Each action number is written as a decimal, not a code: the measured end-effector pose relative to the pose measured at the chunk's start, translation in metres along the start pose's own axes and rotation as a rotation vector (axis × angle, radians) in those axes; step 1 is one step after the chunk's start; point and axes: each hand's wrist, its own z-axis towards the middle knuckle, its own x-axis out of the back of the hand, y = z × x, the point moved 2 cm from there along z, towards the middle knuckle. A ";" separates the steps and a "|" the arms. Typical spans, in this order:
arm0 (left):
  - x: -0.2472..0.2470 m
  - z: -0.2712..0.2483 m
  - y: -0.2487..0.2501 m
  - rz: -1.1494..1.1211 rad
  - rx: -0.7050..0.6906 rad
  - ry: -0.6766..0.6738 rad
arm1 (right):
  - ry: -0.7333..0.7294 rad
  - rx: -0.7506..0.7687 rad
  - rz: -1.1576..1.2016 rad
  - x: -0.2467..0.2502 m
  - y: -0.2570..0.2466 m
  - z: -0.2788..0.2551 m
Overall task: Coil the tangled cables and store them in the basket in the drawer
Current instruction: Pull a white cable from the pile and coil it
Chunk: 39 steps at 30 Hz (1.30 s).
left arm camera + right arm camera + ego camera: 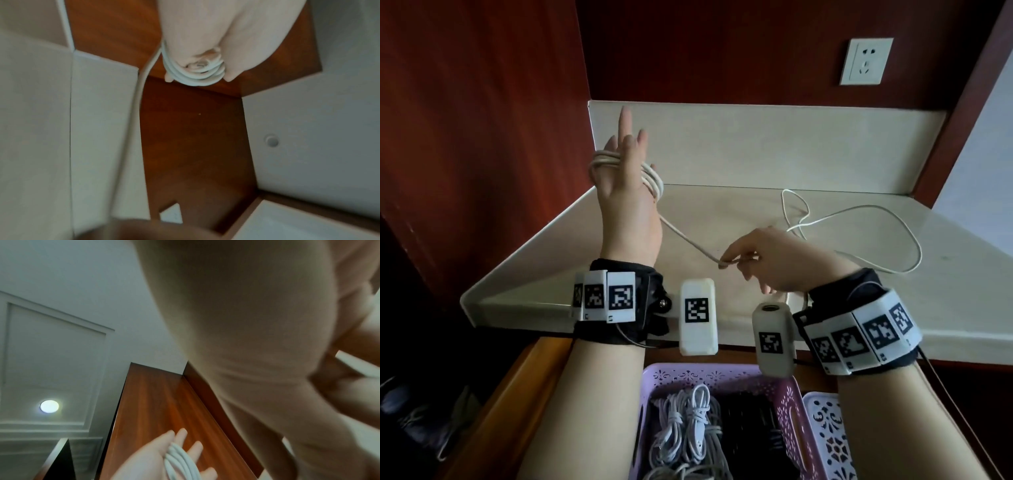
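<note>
I find the white cable (690, 245) wound in loops round my raised left hand (625, 178), fingers straight and apart, while my right hand (763, 260) pinches its limp, light run above the surface (825, 308); best gripped near the coil.

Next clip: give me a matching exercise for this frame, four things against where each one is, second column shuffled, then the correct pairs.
Things:
1. white cable
2. purple basket
3. wall socket
4. left hand

Places or states:
A. on the wood panel above the counter
B. in the open drawer, holding bundled cables
C. raised, fingers straight, with loops of cable wound round it
D. partly loose on the counter, pinched by the right hand

Pairs: 1-D, 2-B, 3-A, 4-C
</note>
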 end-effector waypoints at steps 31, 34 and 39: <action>-0.031 -0.049 -0.007 0.433 0.616 -1.003 | 0.949 0.021 0.270 0.042 0.024 -0.011; -0.029 -0.049 -0.008 0.531 0.582 -1.025 | 0.947 0.033 0.268 0.041 0.023 -0.012; -0.030 -0.050 -0.007 0.573 0.551 -0.978 | 0.991 0.036 0.317 0.044 0.025 -0.012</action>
